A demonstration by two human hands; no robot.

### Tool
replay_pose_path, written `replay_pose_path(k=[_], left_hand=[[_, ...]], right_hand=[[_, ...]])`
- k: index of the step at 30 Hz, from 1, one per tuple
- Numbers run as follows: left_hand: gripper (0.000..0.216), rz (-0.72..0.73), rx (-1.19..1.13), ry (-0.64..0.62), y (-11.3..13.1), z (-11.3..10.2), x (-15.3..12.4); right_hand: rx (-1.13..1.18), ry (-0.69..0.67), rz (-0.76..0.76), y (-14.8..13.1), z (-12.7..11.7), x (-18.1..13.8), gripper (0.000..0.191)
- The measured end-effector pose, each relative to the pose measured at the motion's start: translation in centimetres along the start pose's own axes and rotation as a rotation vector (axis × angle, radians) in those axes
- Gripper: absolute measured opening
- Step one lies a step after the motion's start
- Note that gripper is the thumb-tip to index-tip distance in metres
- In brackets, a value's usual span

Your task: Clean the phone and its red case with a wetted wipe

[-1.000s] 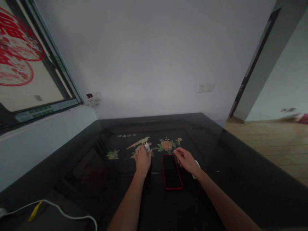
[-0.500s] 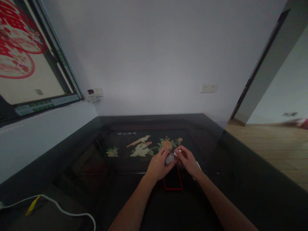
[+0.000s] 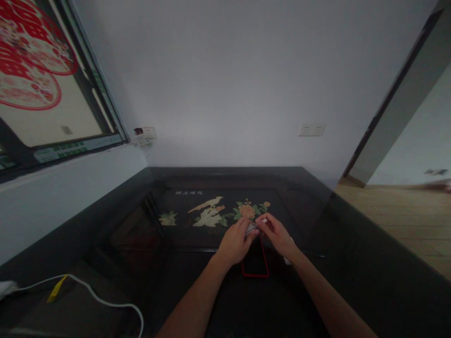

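Note:
My left hand [image 3: 235, 241] is closed on a small grey-white block [image 3: 250, 228], mostly covered by the fingers. Close against it, my right hand [image 3: 276, 233] pinches a small white piece [image 3: 264, 220] that looks like a plug end. The fingertips of both hands meet, and I cannot tell whether the two pieces are joined. Below the hands a dark phone with a red edge [image 3: 255, 263] lies flat on the black table, its far end hidden by them. Part of a white object [image 3: 287, 261] shows beneath my right wrist.
The glossy black table [image 3: 116, 277] has a bird-and-flower picture [image 3: 207, 217] in its top. A white cable [image 3: 102, 303] with a yellow tag [image 3: 56, 288] lies at the front left. Wall sockets [image 3: 312, 129] are behind the table, and a window [image 3: 66, 108] is on the left.
The grey-white block has turned in my left hand and shows less of its face. Both hands stay together over the phone. The whole view has shifted slightly.

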State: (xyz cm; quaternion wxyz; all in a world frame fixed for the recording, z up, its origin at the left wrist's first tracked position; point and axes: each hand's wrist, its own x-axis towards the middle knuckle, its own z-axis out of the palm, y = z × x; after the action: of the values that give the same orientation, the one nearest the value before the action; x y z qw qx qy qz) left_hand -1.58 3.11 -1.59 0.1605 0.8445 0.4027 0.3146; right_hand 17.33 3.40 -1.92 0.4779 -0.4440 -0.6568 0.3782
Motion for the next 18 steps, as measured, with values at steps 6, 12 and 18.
replay_pose_path(k=[6, 12, 18], left_hand=[[0.027, -0.016, -0.063, 0.033, -0.09, 0.23, -0.07], [0.028, -0.009, -0.094, 0.033, 0.01, 0.17, -0.11], [0.026, -0.02, -0.101, 0.048, -0.14, 0.32, -0.05]], right_hand=[[-0.016, 0.002, -0.013, -0.21, 0.06, -0.25, 0.025], [0.025, 0.016, 0.001, -0.09, 0.03, -0.26, 0.024], [0.059, 0.032, 0.021, -0.14, 0.16, -0.19, 0.027]])
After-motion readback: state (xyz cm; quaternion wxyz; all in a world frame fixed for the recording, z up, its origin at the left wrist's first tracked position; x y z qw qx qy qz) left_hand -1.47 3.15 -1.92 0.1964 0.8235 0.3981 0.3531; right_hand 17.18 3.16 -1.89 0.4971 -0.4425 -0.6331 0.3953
